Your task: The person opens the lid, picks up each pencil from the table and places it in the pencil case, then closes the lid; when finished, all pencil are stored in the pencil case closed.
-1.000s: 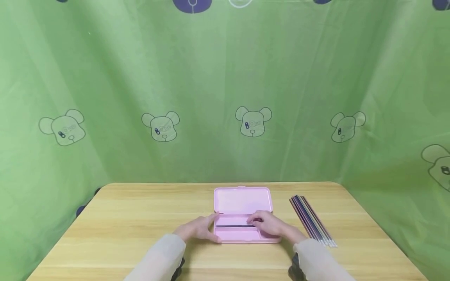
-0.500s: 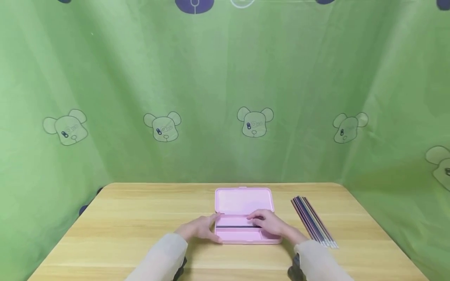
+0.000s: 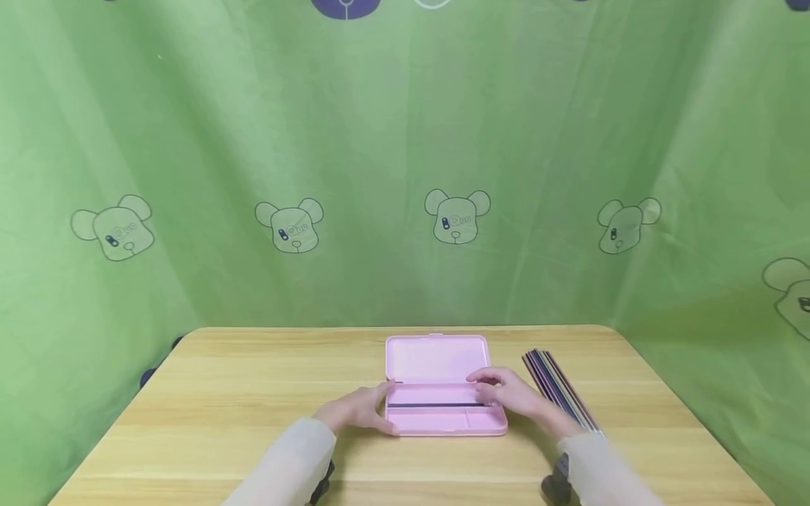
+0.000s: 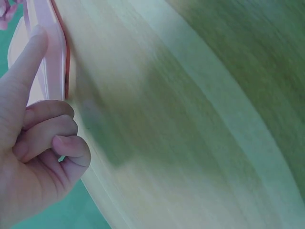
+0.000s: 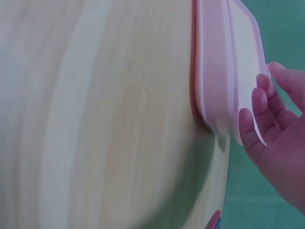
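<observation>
A pink pencil case (image 3: 436, 432) lies on the wooden table with its lid (image 3: 436, 358) laid back. Inside its long compartment lies one dark pencil (image 3: 430, 405). My left hand (image 3: 361, 409) holds the left end of the case between thumb and forefinger. In the left wrist view, one straight finger of the left hand (image 4: 38, 129) lies on the pink wall and the other visible fingers are curled. Above the right end of the case hovers my right hand (image 3: 511, 392). Its fingers are loosely bent with nothing between them in the right wrist view.
A bundle of several dark pencils (image 3: 557, 386) with pale ends lies right of the case, partly behind the right forearm. The table (image 3: 253, 379) ends at a green curtain (image 3: 380, 281) printed with bear heads.
My right hand has let go of the dark pencil and moved right and up, toward the right end of the case. The left hand stays at the left end.
</observation>
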A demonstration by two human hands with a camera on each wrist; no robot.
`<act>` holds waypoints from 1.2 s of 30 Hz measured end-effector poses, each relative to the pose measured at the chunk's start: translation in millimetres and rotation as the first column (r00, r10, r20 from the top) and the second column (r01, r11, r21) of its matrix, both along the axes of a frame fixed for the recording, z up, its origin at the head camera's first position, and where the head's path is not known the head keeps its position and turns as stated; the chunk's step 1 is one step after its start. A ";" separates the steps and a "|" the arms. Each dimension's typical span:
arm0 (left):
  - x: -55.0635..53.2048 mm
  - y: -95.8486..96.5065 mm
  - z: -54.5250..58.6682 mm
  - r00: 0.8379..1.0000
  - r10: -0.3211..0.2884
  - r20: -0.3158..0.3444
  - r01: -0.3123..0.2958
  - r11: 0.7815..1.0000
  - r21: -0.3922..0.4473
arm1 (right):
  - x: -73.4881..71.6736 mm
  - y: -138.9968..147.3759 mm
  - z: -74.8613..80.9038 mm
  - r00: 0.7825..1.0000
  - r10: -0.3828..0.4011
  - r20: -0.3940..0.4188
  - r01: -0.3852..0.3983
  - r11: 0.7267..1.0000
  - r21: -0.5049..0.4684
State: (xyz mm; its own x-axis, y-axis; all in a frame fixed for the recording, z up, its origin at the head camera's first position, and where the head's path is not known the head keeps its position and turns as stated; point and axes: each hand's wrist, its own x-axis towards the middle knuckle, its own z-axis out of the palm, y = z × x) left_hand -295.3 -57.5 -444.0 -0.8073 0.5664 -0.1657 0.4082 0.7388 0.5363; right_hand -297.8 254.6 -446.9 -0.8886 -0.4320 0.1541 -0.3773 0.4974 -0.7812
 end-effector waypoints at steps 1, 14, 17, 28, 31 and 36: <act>0.0 -0.2 0.2 1.000 0.001 0.001 -0.001 1.000 0.000 | 1.0 3.7 0.9 1.000 -0.006 -0.009 0.006 1.000 0.015; 0.5 1.8 2.6 1.000 0.028 0.009 -0.028 0.999 -0.026 | 13.8 69.6 5.4 0.990 -0.042 -0.136 0.051 0.997 0.065; 0.2 2.1 1.6 1.000 0.024 0.005 -0.023 0.999 -0.026 | 18.3 83.0 5.7 0.992 -0.077 -0.099 0.081 0.996 0.037; 0.1 3.1 2.6 1.000 0.031 0.001 -0.031 0.999 -0.040 | 31.4 121.9 4.1 0.982 -0.182 0.047 0.185 0.982 -0.049; 1.3 3.3 3.9 1.000 0.031 0.000 -0.031 0.999 -0.045 | 33.0 128.7 3.3 0.976 -0.216 0.026 0.217 0.975 -0.045; 2.5 3.6 5.7 0.999 0.034 0.008 -0.034 0.998 -0.046 | 34.2 139.2 -1.1 0.976 -0.206 0.067 0.211 0.974 -0.081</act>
State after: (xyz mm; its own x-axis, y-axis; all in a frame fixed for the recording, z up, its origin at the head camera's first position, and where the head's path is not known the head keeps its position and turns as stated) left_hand -292.8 -53.9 -438.3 -0.8244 0.5301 -0.1982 0.3779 0.7763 0.5045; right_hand -263.6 393.8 -448.1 -0.9662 -0.2233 0.1288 -0.2254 0.4893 -0.8425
